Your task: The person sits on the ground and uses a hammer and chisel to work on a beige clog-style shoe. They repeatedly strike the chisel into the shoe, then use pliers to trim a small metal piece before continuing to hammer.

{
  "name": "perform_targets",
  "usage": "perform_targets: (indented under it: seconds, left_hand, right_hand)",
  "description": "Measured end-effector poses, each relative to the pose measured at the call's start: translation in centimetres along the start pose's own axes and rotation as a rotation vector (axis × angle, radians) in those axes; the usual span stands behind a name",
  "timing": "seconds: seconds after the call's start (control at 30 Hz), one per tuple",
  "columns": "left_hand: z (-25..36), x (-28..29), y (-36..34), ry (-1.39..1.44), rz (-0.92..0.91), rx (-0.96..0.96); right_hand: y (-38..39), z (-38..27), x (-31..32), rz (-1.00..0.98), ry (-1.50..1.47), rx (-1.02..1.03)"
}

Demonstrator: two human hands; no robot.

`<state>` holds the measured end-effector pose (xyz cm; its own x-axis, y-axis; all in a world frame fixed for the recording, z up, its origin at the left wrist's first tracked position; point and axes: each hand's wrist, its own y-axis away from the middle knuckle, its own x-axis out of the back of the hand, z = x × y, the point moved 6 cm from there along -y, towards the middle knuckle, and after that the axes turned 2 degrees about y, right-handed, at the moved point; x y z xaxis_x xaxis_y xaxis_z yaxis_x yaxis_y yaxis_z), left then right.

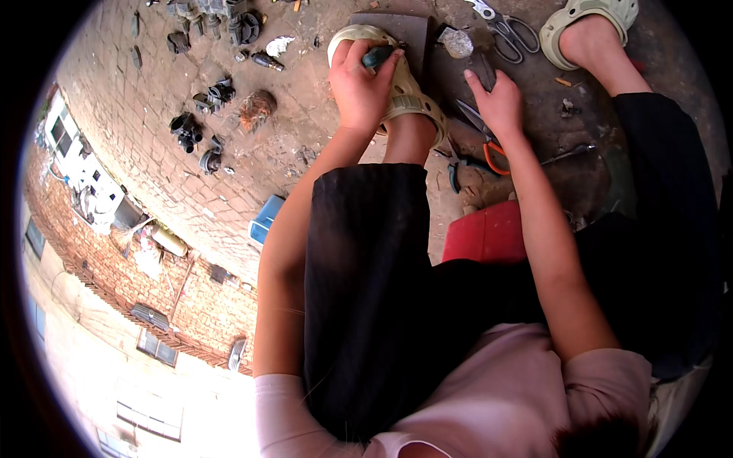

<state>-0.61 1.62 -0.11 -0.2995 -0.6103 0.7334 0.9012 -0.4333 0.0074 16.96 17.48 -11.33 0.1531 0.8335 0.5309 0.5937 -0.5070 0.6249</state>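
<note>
While I sit on the red stool [489, 233] w/ knees apart, my left hand [359, 84] is clenched round a dark teal handle [377, 56], held right over my left sandal [397, 80]. My right hand [498, 103] presses down on a thin dark metal piece [486, 70] on the dirt, fingers curled on it. Orange-handled pliers [489, 145] lie just beside that wrist. Scissors [508, 30] and a grey stone [458, 42] sit farther out, near a flat dark slab [408, 30]. Dark rubber scraps [210, 95] lie well apart, on the brick paving to the left.
</note>
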Motion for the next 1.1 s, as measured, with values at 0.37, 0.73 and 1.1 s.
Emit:
perform_targets:
  seconds: [0.37,0.73,1.1]
  left_hand:
    - [0.1,-0.4,1.1,-0.074,0.024,-0.099]
    - [0.2,-0.3,1.1,-0.14,0.015,-0.136]
    - [0.7,-1.0,1.3,-0.169,-0.002,-0.236]
  right_hand:
    - [-0.1,0.1,-0.1,0.008,-0.007,0.002]
    - [-0.2,0.4,-0.3,0.011,-0.025,0.004]
    - [1.6,-1.5,1.7,0.067,-0.087,0.048]
